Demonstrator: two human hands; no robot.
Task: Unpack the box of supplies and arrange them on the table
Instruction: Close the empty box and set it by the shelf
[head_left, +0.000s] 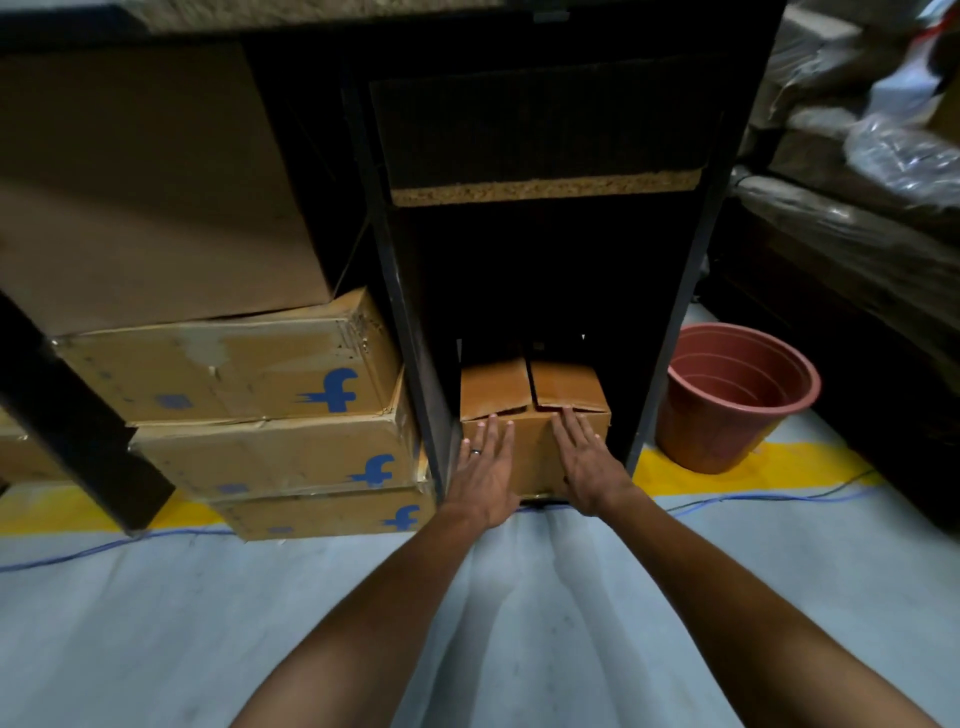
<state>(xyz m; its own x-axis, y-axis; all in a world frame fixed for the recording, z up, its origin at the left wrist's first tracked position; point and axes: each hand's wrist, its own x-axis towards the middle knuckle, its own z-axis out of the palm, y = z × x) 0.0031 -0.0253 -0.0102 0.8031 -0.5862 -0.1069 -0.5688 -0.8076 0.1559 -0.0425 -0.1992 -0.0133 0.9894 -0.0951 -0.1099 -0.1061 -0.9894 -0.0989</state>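
Small cardboard box (535, 410), flaps closed, tucked low inside a dark cabinet (410, 312) at floor level, with left hand (485, 467) and right hand (587, 462) both flat against its near face, fingers straight and gripping nothing, seemingly to draw it out for unpacking, beside stacked cartons (249, 374) and a red bucket (737, 395)

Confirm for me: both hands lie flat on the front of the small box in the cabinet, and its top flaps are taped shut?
Not quite. The head view shows the left hand and right hand flat on the small box, but its top flaps are untaped and slightly lifted.
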